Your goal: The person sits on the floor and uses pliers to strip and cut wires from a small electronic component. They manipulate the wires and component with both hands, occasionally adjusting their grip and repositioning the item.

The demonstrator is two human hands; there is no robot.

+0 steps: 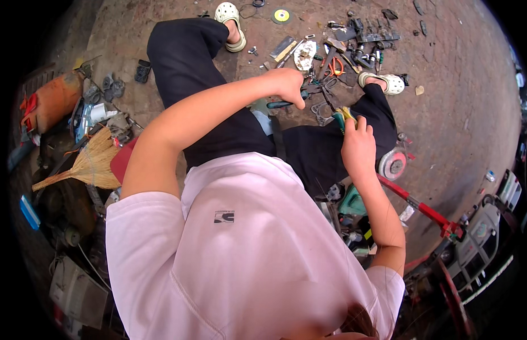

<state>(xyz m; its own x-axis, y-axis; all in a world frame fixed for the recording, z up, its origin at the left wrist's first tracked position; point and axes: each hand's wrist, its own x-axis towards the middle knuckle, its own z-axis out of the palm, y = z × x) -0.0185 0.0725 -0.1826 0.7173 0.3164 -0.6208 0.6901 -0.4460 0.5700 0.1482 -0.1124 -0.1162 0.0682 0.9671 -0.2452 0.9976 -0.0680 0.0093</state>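
My left hand (288,86) is closed around pliers with dark teal handles (279,105); their dark jaws point right, over the tools on the ground. My right hand (358,141) is closed on a green-and-yellow handled tool (341,117), which slants up and left toward the pliers' jaws. Its kind is partly hidden by my fingers. Between and just beyond the hands lie grey metal rings (320,112). Farther out are orange-handled pliers (336,67) and a hammer (335,45).
A white crumpled piece (305,55) and dark metal parts (377,38) lie ahead on the ground. To the left are an orange cylinder (55,101) and a straw broom (90,161). A round disc (394,163) and a red bar (416,205) lie right of my leg.
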